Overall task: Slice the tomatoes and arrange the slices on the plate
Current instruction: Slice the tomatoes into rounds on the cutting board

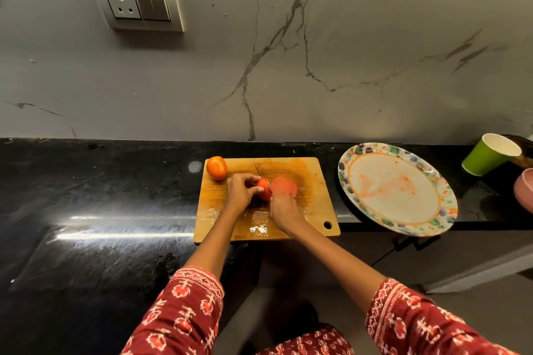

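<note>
Red, white-patterned sleeves (190,305)

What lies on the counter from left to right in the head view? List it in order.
Whole tomato → left hand steadying the tomato being cut → cut slice lying flat on the cutting board → patterned plate → green paper cup → pink bowl at the frame edge.

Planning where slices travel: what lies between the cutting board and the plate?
In the head view, only a bare strip of black counter separates the cutting board from the plate.
</note>
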`<state>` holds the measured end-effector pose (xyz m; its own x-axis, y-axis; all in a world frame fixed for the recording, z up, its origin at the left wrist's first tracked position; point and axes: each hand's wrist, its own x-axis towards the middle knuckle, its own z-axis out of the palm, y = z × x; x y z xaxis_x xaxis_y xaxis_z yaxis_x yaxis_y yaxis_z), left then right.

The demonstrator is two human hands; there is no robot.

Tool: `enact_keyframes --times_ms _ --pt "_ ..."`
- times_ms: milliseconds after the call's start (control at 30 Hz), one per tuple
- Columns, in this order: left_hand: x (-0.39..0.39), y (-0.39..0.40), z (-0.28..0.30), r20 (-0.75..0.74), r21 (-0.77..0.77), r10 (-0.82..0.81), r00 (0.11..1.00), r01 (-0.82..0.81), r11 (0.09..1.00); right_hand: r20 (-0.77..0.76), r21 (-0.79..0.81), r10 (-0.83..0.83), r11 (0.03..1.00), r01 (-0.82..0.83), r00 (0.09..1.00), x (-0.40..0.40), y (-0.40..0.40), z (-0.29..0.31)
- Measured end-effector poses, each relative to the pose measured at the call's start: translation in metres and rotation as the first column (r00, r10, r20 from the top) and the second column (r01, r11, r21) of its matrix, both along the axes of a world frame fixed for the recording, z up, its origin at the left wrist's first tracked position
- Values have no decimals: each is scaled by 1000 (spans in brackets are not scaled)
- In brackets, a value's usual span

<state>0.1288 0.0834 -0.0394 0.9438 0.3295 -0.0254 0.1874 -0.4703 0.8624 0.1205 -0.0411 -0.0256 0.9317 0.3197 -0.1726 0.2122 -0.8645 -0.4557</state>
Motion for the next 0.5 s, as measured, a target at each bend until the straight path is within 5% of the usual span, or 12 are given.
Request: enact_keyframes --times_ms 500 --pt "0 -1 0 -6 12 18 1000 -18 1000 -91 29 -45 998 48 995 -2 1 -8"
